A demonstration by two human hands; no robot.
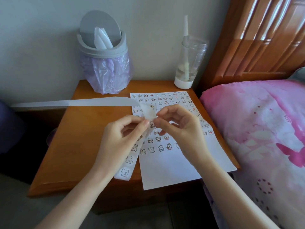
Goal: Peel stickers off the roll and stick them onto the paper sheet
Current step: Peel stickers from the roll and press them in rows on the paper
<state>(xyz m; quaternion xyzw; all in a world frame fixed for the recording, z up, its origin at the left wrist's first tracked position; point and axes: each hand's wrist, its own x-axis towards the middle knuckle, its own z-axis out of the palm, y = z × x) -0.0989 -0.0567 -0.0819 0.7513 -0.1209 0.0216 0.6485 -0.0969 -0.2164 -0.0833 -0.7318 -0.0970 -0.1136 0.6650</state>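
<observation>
A white paper sheet [166, 166] lies on the wooden nightstand [79, 142], its upper part covered with several rows of small cartoon stickers. A white sticker strip [127, 164] with bear stickers runs up from the table's front edge to my hands. Its emptied backing [74, 102] trails away to the left past the table edge. My left hand [122, 138] pinches the strip between thumb and fingers. My right hand [178, 124] pinches at the strip's fold [149, 113] just above the sheet. Whether a sticker is between its fingertips I cannot tell.
A grey swing-lid bin [102, 52] with a purple bag stands at the table's back left. A clear bottle [188, 63] with a white base stands at the back right. A bed with pink bedding [257, 129] and a wooden headboard [257, 38] borders the right side.
</observation>
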